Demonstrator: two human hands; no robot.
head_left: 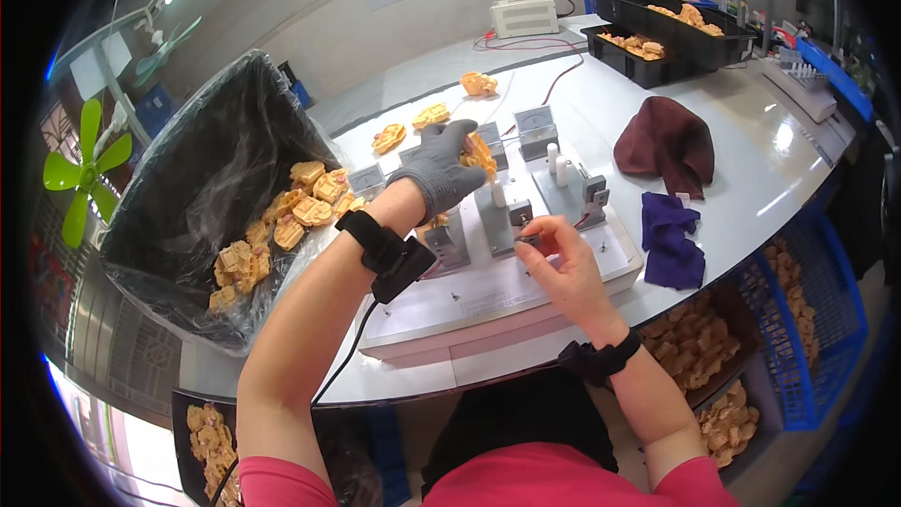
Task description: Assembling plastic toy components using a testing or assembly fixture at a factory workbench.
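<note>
My left hand (439,167), in a dark grey knit glove, grips a yellow-orange moulded part (480,158) above the test fixture (507,296). Below that part stands a white post (498,192) on the fixture's middle station. My bare right hand (561,268) has thumb and forefinger pinched at a small grey block (520,214) on the front of the same station; what lies between the fingertips is mostly hidden. At the rear of the fixture are small panel meters (536,127). Another yellow part, partly covered by my left wrist, sits at the left station (443,242).
On the left, a black bin lined with clear plastic (202,145) holds several yellow parts (314,197). Loose parts (388,138) lie behind my left hand. A maroon cloth (664,145) and purple cloth (671,239) lie at right. Black trays (648,70) and a beige power unit (526,16) stand behind.
</note>
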